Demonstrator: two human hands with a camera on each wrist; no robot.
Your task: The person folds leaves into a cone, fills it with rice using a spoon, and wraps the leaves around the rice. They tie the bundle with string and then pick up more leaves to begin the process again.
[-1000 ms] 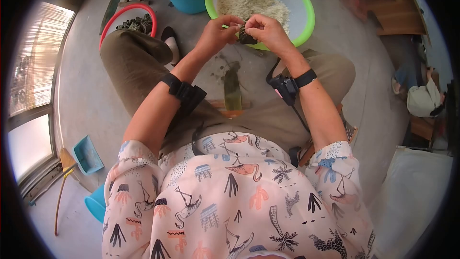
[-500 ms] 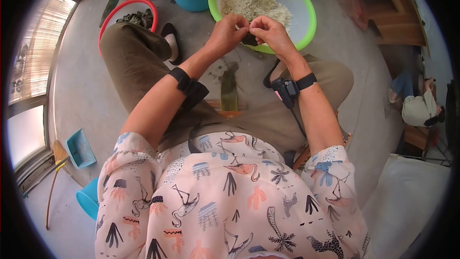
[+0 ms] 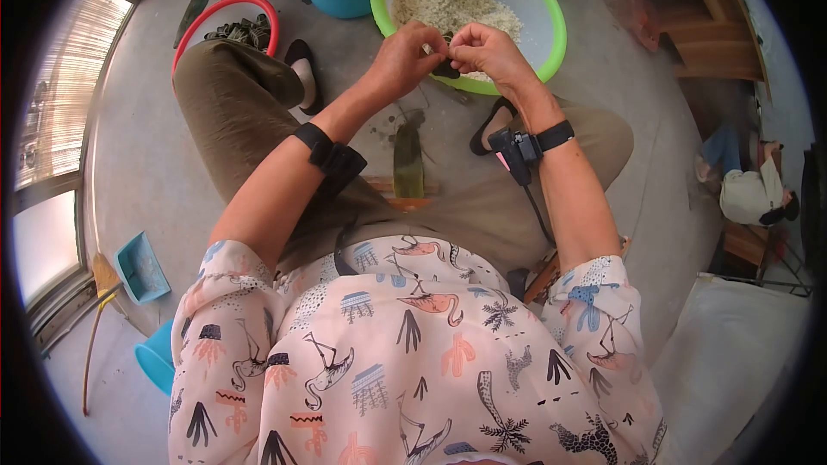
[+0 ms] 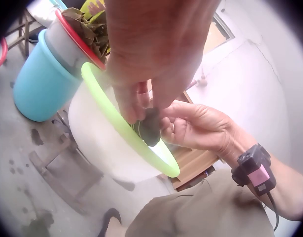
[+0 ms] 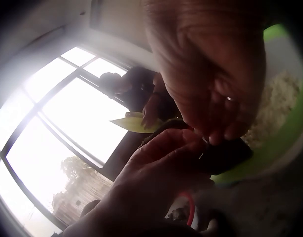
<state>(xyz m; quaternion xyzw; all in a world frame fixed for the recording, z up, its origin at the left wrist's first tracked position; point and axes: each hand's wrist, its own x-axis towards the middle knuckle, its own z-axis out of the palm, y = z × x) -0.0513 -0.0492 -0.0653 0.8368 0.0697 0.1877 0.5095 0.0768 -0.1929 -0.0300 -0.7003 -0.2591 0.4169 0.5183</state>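
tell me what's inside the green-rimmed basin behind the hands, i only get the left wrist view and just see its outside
Observer: The head view shows a heap of pale grain inside the green-rimmed basin.
Operator: ok and the red-rimmed basin, only a bit of its rim shows at my left edge
Observer: Several dark bundles lie in it.
Operator: anything between the trouser legs, i can't see there
Observer: Yes, a long green leaf lies there.
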